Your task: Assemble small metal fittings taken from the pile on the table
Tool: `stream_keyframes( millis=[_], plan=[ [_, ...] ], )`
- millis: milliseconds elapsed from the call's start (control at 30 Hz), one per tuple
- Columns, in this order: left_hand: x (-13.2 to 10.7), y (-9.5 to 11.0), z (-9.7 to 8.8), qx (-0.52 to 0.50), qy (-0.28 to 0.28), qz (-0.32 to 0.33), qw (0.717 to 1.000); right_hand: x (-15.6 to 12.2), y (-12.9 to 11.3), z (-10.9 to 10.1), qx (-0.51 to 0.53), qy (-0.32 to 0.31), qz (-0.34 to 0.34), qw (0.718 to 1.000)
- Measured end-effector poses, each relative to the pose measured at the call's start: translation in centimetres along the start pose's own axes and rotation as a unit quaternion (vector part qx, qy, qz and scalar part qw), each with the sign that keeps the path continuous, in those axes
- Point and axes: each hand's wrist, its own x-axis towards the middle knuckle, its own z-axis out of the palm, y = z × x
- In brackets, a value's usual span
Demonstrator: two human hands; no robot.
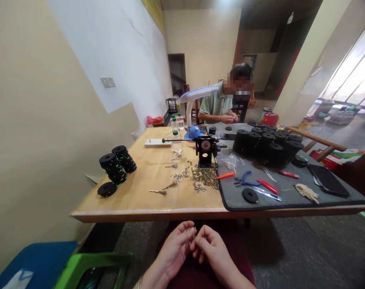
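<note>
Item: one tiny green piece (195, 228), which we saw pinched by the left hand (177, 245), near of the table (119, 208); judged light, stiff, easily dropped, best held by its sides. Right hand (209, 244): curled just beside, grip we couldn't tell.

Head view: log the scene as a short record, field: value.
Left hand: tiny green piece between its fingertips, too small to identify
Right hand: fingers curled beside the left's; grip unclear
Hands' place: near side of the table
Table centre: black dial device, loose small pieces in front
Table left: stacked black spools
Grey mat: more black spools, blue pliers, red-handled tool
Opposite: seated co-worker
</note>
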Motion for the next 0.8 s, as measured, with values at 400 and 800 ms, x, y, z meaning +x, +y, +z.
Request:
stream_keyframes(
  millis=[400,800],
  plan=[
    [-0.06,-0.03,-0.04,0.000,-0.005,0.002,1.000,-0.06,-0.14,0.15,0.008,0.003,0.000,1.000],
    [-0.48,0.28,0.52,0.067,-0.016,0.068,0.995,0.18,0.25,-0.14,0.029,-0.002,0.003,1.000]
  ],
)
